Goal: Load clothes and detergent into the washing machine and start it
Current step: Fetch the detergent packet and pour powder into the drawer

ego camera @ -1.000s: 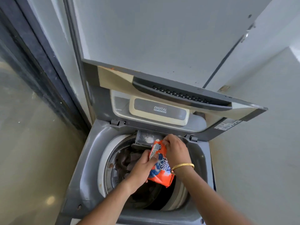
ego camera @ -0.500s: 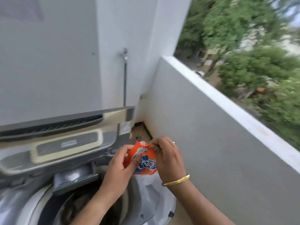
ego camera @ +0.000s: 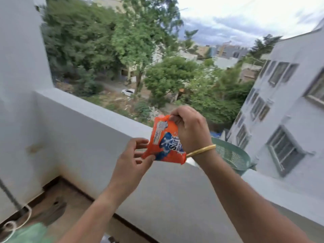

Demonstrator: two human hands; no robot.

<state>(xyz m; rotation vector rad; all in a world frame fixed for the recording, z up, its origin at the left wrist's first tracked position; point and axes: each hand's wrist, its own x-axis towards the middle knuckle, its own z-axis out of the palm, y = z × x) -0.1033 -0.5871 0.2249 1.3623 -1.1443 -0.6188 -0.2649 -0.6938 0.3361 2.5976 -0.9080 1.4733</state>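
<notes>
Since the earlier frame, view and hands swing from the washer to the balcony parapet (ego camera: 98, 118). Sachet (ego camera: 164, 143): thin, limp, light, probably slick film; best held at the edges. Right hand (ego camera: 192, 130) pinches its top corner; left hand (ego camera: 133, 157) pinches its lower left edge, in mid-air before the parapet.

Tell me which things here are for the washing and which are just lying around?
For the washing: orange detergent packet, held by left hand and right hand.

Just lying around: green basket on the balcony wall, white rope, gold bangle.
</notes>
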